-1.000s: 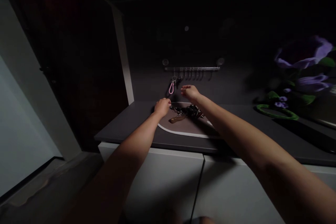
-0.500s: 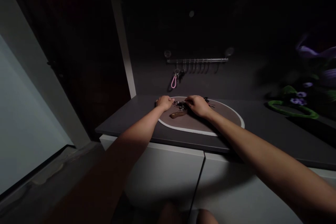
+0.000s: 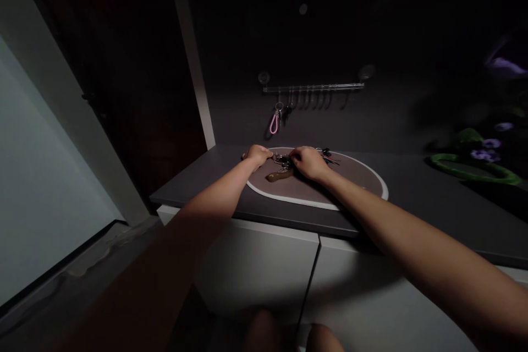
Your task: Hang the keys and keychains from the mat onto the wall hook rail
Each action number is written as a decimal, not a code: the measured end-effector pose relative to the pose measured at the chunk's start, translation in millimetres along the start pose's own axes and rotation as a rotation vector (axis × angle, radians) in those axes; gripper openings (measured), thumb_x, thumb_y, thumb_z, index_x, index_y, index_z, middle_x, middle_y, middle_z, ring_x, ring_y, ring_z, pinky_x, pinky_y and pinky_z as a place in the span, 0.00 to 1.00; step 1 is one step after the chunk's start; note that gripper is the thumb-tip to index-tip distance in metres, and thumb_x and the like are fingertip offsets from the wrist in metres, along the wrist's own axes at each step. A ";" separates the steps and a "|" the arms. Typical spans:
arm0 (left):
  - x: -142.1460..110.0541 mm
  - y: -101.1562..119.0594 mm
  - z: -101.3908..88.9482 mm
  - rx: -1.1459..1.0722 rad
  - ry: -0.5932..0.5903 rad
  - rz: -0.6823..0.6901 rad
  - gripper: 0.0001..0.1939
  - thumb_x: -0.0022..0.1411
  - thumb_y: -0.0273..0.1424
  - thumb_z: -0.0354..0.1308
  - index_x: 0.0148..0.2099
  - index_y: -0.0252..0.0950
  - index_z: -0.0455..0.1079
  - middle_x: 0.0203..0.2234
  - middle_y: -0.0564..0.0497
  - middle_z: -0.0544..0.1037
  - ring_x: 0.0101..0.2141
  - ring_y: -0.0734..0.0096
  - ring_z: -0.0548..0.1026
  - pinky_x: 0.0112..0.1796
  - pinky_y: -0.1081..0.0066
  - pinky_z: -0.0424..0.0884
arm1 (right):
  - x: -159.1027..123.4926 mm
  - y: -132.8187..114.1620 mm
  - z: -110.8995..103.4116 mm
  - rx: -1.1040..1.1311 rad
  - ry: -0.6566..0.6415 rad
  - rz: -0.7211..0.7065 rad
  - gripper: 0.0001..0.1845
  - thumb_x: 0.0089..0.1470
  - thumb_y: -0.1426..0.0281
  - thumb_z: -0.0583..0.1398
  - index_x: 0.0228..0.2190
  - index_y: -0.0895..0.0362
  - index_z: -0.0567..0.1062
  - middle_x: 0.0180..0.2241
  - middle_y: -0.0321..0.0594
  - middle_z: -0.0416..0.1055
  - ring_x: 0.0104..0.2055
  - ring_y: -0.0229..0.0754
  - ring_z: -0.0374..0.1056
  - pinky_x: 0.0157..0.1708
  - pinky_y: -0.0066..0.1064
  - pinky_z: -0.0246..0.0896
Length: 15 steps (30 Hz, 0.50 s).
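A bunch of keys (image 3: 282, 160) on metal rings lies between my two hands, over a brown oval mat with a white rim (image 3: 289, 198). My left hand (image 3: 258, 155) is closed at the left end of the bunch, thumb against the metal. From the right, the curled fingers of my right hand (image 3: 310, 163) pinch the other side of it; the fingertips are partly hidden. Just below the bunch lies a brown strap-like fob (image 3: 279, 176), apparently joined to it. Behind my right hand, more dark keys (image 3: 326, 152) rest on the mat.
On the dark wall, a clear rail with hooks (image 3: 313, 88) carries a key ring with a pink loop (image 3: 274, 122). Purple flowers with a green looped base (image 3: 474, 169) stand at the right of the grey counter (image 3: 198, 176). White cabinet doors (image 3: 264, 264) are below; a dark door stands left.
My view has shifted slightly, so the rail sits a little higher and the flowers farther right. Both hands stay at the keys, with only small finger movement.
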<state>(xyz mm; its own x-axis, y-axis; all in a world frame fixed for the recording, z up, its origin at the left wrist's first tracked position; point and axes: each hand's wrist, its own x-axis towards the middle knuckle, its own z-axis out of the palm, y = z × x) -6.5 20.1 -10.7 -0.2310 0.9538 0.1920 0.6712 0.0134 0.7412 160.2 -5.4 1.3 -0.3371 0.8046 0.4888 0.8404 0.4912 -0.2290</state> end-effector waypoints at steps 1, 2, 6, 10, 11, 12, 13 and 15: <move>0.8 -0.9 0.6 -0.031 0.002 0.006 0.09 0.49 0.36 0.59 0.31 0.38 0.76 0.25 0.52 0.77 0.29 0.71 0.72 0.37 0.71 0.64 | -0.2 -0.4 -0.9 -0.009 -0.009 0.003 0.12 0.50 0.75 0.55 0.34 0.59 0.77 0.37 0.48 0.74 0.40 0.45 0.68 0.42 0.31 0.57; 2.0 -1.9 1.3 -0.065 0.006 0.016 0.08 0.49 0.35 0.59 0.30 0.37 0.75 0.24 0.52 0.77 0.29 0.72 0.71 0.36 0.71 0.64 | -0.5 -0.9 -2.0 -0.022 -0.020 0.006 0.12 0.50 0.74 0.54 0.35 0.58 0.77 0.37 0.48 0.74 0.40 0.44 0.68 0.42 0.30 0.57; 7.0 -4.0 4.6 -0.232 0.023 0.075 0.05 0.48 0.30 0.60 0.27 0.34 0.74 0.21 0.52 0.75 0.26 0.75 0.69 0.33 0.73 0.64 | -1.4 -2.5 -6.1 -0.069 -0.059 -0.002 0.14 0.51 0.73 0.53 0.37 0.59 0.76 0.39 0.46 0.74 0.41 0.42 0.68 0.42 0.28 0.57; 7.8 -0.1 4.9 -0.392 0.012 0.125 0.04 0.51 0.24 0.57 0.25 0.31 0.70 0.18 0.54 0.71 0.21 0.79 0.66 0.29 0.76 0.63 | -1.4 -2.7 -7.4 -0.072 -0.070 -0.009 0.15 0.51 0.73 0.52 0.37 0.59 0.76 0.39 0.45 0.74 0.42 0.43 0.68 0.42 0.28 0.57; 7.0 1.6 4.2 -0.434 -0.001 0.122 0.05 0.52 0.23 0.55 0.25 0.31 0.68 0.18 0.54 0.70 0.20 0.80 0.65 0.28 0.76 0.63 | -1.3 -2.5 -7.5 -0.069 -0.074 -0.008 0.15 0.51 0.73 0.52 0.38 0.59 0.76 0.39 0.45 0.74 0.42 0.43 0.68 0.41 0.28 0.57; 6.0 3.5 3.2 -0.479 -0.019 0.111 0.06 0.54 0.23 0.54 0.25 0.31 0.67 0.18 0.54 0.69 0.20 0.81 0.65 0.28 0.77 0.63 | -1.3 -2.4 -7.5 -0.065 -0.077 -0.006 0.15 0.51 0.73 0.52 0.38 0.58 0.76 0.39 0.45 0.74 0.42 0.43 0.68 0.41 0.28 0.57; 4.7 5.5 2.1 -0.523 -0.041 0.095 0.06 0.55 0.22 0.53 0.25 0.31 0.66 0.18 0.54 0.69 0.20 0.81 0.66 0.27 0.77 0.63 | -1.2 -2.2 -7.4 -0.063 -0.079 -0.001 0.15 0.51 0.73 0.52 0.38 0.58 0.76 0.39 0.45 0.74 0.42 0.43 0.68 0.41 0.27 0.57; 1.7 9.5 -0.6 -0.607 -0.085 0.063 0.06 0.57 0.22 0.51 0.27 0.31 0.64 0.18 0.54 0.69 0.20 0.82 0.67 0.27 0.77 0.64 | -1.0 -1.9 -7.3 -0.061 -0.077 0.002 0.14 0.51 0.73 0.52 0.37 0.58 0.76 0.39 0.45 0.74 0.42 0.43 0.68 0.41 0.27 0.57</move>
<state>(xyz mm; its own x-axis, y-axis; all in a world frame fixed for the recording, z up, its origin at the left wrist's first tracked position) -1.0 21.7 -2.9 -0.1300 0.9681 0.2140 0.1552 -0.1933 0.9688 162.0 -9.7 7.4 -0.3648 0.8299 0.4221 0.8645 0.4703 -0.1775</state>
